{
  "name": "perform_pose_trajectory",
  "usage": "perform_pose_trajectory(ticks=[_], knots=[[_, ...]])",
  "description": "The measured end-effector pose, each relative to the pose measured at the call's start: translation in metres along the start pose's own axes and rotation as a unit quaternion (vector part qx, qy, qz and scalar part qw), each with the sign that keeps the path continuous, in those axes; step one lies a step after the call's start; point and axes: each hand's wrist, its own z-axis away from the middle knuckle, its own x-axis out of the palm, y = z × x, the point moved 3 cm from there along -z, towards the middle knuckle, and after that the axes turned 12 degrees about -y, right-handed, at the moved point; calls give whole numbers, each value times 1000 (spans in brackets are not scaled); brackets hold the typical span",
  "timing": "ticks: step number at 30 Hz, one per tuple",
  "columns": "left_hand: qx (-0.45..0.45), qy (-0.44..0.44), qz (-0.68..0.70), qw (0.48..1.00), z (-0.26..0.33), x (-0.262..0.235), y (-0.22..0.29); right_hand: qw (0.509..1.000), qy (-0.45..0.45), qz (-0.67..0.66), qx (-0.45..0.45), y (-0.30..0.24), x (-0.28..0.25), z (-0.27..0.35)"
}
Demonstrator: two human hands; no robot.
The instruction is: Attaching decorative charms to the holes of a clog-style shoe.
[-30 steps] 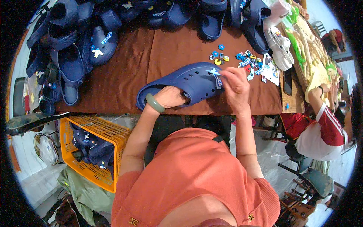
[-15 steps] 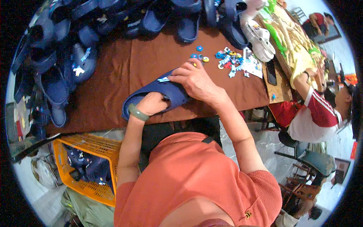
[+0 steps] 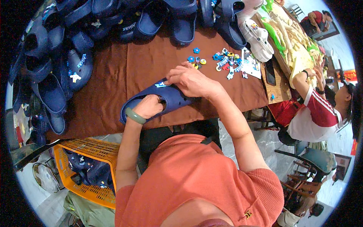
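A navy clog [image 3: 174, 98] lies aslant at the table's near edge, its toe to the right and its heel strap towards me. My left hand [image 3: 148, 106], with a green bangle at the wrist, reaches into the foot opening and grips the clog from inside; its fingertips are hidden. Over the toe, my right hand [image 3: 193, 80] curls around the upper, its fingers by a small white-and-blue shoe charm [image 3: 162, 84] set in the clog. Just beyond that hand lies a loose pile of colourful charms [image 3: 231, 62], with a few blue flower charms [image 3: 196, 50] apart from it.
Many navy clogs [image 3: 49, 90] crowd the table's left and far sides. White clogs [image 3: 257, 39] stand at the far right, with a phone [image 3: 270, 73] nearby. An orange crate [image 3: 86, 143] of clogs sits below left. A co-worker [image 3: 317, 113] works at the right table.
My left hand has drawn back slightly within the clog's opening, and more of its fingers show. My right hand has shifted a little left and down over the upper. The view has tilted slightly.
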Motion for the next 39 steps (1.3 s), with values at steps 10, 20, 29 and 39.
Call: perform_pose_trajectory(ticks=[10,20,29,39], knots=[[32,52,18,998,-2,11,-21,975,203,50,80,-32,33,27],[56,15,27,998,-2,4,-18,921,341,-10,187,-8,21,73],[62,42,36,997,-11,12,-31,977,154,-103,102,6,7,9],[14,30,28,999,0,3,-15,957,239,-140,92,57,-6,16]])
